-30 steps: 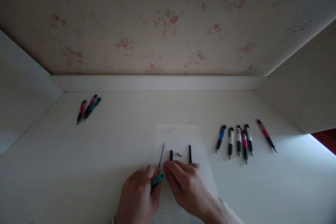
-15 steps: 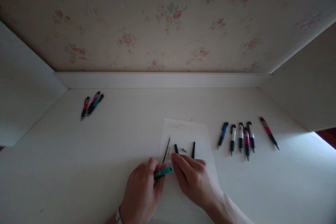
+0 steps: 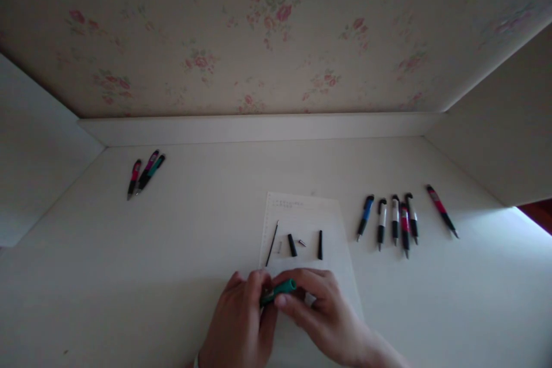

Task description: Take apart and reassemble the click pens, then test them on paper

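My left hand [image 3: 241, 313] is closed around a green pen barrel [image 3: 284, 286], whose open end points right. The thumb and forefinger of my right hand [image 3: 321, 310] close on the same barrel near that end. Beyond my hands, loose pen parts lie on a sheet of paper [image 3: 310, 213]: a thin dark ink refill [image 3: 272, 243], a small spring [image 3: 279, 247], a black grip sleeve [image 3: 292, 245], a silver cone tip [image 3: 302, 242] and a slim black piece [image 3: 320, 245]. My fingers hide the barrel's left part.
On the white desk [image 3: 207, 201], three pens [image 3: 149, 172] lie at the far left. Several pens lie in a row at the right, among them a blue pen [image 3: 365, 217] and a pink pen [image 3: 442, 211] set apart. A floral wall [image 3: 194, 40] and white side panels enclose the desk.
My right hand has come back from the loose parts to the green barrel and now grips it. The barrel has shifted slightly right and nearer to me. The view has tilted a little.
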### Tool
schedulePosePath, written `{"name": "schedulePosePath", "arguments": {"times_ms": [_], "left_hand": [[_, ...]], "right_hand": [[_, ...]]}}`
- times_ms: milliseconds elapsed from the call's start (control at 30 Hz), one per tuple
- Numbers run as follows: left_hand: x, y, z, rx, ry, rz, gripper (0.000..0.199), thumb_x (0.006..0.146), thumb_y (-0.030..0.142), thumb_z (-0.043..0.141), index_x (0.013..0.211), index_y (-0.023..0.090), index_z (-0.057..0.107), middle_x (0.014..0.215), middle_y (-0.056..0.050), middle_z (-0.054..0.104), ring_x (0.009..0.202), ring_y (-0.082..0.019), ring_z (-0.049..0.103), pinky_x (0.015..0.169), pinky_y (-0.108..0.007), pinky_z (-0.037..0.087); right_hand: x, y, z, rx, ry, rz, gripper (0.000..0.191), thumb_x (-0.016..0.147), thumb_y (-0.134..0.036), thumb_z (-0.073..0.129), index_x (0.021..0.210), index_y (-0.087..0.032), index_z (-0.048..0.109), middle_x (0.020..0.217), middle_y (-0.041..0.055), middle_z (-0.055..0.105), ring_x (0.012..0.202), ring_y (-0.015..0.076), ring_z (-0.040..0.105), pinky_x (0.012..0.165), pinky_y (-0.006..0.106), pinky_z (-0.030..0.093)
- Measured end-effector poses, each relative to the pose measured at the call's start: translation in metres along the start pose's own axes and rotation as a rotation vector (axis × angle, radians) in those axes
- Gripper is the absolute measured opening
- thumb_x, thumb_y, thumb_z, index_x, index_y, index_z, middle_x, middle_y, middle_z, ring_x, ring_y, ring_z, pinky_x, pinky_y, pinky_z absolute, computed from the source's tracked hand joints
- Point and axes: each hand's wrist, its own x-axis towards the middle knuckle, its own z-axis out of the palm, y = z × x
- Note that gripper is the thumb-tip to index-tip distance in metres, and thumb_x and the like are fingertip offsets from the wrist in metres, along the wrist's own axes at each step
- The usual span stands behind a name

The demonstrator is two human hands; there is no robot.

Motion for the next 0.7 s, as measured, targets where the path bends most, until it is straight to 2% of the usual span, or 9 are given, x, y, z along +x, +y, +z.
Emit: {"name": "schedulePosePath", "arguments": {"times_ms": [67,233,333,433,500,567,700], "left_hand": [[0.000,0.001,0.000,-0.048,-0.034,-0.041,0.014,0.091,0.013,0.050,0.097,0.025,0.048,0.074,-0.001,0.071,0.063,-0.023,0.071,0.062,-0.033,0.054],[-0.001,0.000,0.003,-0.167,-0.092,-0.140,0.010,0.092,0.014,0.048,0.094,0.024,0.052,0.077,-0.003,0.072,0.067,-0.022,0.071,0.063,-0.032,0.055],[-0.003,-0.001,0.006,-0.243,-0.125,-0.263,0.006,0.096,0.021,0.048,0.094,0.023,0.054,0.075,-0.003,0.070,0.069,-0.022,0.070,0.063,-0.030,0.055],[-0.003,-0.001,0.006,-0.280,-0.125,-0.341,0.013,0.100,0.031,0.048,0.101,0.021,0.057,0.077,-0.004,0.070,0.069,-0.020,0.071,0.061,-0.028,0.056],[-0.002,-0.001,0.004,-0.272,-0.100,-0.307,0.017,0.102,0.033,0.047,0.102,0.021,0.059,0.079,-0.005,0.071,0.070,-0.020,0.071,0.060,-0.027,0.056],[0.000,0.000,0.001,-0.266,-0.050,-0.220,0.018,0.102,0.032,0.046,0.101,0.022,0.061,0.081,-0.004,0.073,0.073,-0.019,0.072,0.063,-0.026,0.057],[-0.001,0.000,-0.003,-0.256,0.048,-0.138,0.018,0.103,0.030,0.046,0.105,0.023,0.062,0.088,-0.005,0.076,0.078,-0.018,0.074,0.070,-0.025,0.060]], "right_hand": [[0.001,0.000,-0.001,0.008,0.012,0.016,0.020,0.096,-0.036,0.061,0.093,-0.023,0.075,0.076,0.0028,0.075,0.065,0.0150,0.068,0.060,0.023,0.052],[-0.005,0.007,-0.001,0.015,0.004,0.008,0.020,0.096,-0.036,0.060,0.100,-0.020,0.072,0.081,0.0052,0.073,0.059,0.0132,0.064,0.052,0.021,0.049],[-0.008,0.015,-0.001,0.128,0.118,0.068,0.020,0.096,-0.037,0.061,0.100,-0.020,0.071,0.073,0.0030,0.069,0.055,0.0124,0.061,0.049,0.021,0.047],[-0.006,0.021,-0.003,0.319,0.261,0.141,0.021,0.094,-0.040,0.065,0.098,-0.020,0.071,0.063,-0.0008,0.063,0.051,0.0108,0.058,0.048,0.020,0.046],[-0.002,0.023,-0.005,0.482,0.298,0.174,0.022,0.091,-0.042,0.069,0.097,-0.021,0.072,0.067,-0.0005,0.066,0.050,0.0087,0.057,0.048,0.019,0.045],[0.001,0.024,-0.006,0.647,0.277,0.208,0.023,0.089,-0.042,0.073,0.097,-0.021,0.071,0.073,0.0002,0.070,0.048,0.0071,0.059,0.047,0.018,0.043],[0.003,0.023,-0.006,0.842,0.103,0.264,0.024,0.084,-0.038,0.078,0.094,-0.020,0.068,0.076,0.0012,0.074,0.048,0.0083,0.065,0.046,0.017,0.046]]}}
